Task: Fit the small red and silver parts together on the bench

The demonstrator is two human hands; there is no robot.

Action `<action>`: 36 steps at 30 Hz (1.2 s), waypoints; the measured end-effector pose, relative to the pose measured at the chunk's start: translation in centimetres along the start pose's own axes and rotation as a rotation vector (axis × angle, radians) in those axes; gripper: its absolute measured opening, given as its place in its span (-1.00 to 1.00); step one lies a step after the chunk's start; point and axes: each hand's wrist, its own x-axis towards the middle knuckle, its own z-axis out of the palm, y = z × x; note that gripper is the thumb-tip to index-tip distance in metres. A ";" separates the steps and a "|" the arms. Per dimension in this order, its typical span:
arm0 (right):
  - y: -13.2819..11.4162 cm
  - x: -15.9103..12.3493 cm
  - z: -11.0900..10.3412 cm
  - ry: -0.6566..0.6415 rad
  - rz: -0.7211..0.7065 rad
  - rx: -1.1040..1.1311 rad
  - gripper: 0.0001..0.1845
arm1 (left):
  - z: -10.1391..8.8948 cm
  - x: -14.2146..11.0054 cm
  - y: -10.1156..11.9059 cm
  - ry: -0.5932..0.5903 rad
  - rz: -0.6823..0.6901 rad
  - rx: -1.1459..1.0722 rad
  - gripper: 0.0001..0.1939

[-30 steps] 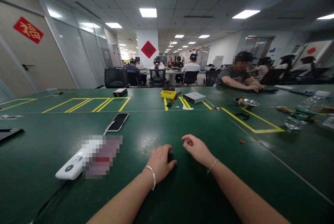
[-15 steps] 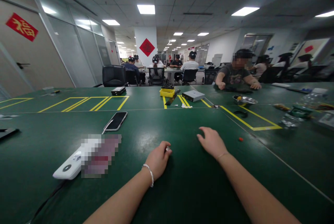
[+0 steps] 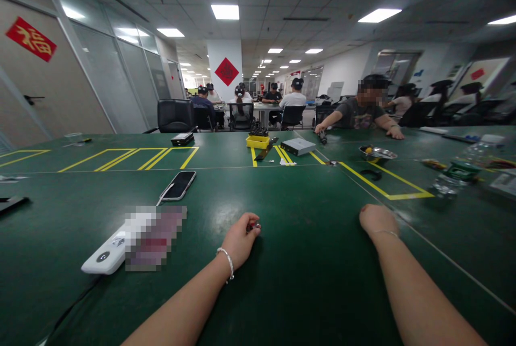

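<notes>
My left hand [image 3: 242, 241] rests just above the green table, its thumb and fingers pinched on a small shiny piece [image 3: 253, 225] with red and silver on it. Most of that piece is covered by the fingertips, so its kind does not show. Farther right, my right hand [image 3: 379, 219] is low over the table, where a small orange-red piece lay in the earlier frames. The back of the hand hides both its fingers and that spot.
Left of my hands are a white power bank [image 3: 107, 257] and a phone [image 3: 178, 185]. Farther back stand a yellow bin [image 3: 258, 142], a grey box [image 3: 298, 146] and a metal bowl [image 3: 379, 153]. A plastic bottle [image 3: 459, 171] is at right. Across the table sits a person [image 3: 363, 109].
My right hand has moved right, away from my left, onto the orange-red piece's spot. My left hand has turned slightly, showing the shiny piece. The person opposite has reached toward a dark object.
</notes>
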 end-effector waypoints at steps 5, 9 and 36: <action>-5.8 -2.2 -0.9 -0.279 -0.083 0.523 -0.76 | 0.0 0.1 0.1 -0.025 -0.028 -0.048 -0.79; -12.0 -6.3 -1.6 -0.695 -0.174 1.159 -0.75 | 0.0 0.1 0.3 -0.040 -0.021 -0.061 -0.77; -17.4 -12.3 -1.8 -0.944 -0.161 1.551 -0.76 | -0.2 0.0 1.1 0.020 0.061 0.041 -0.86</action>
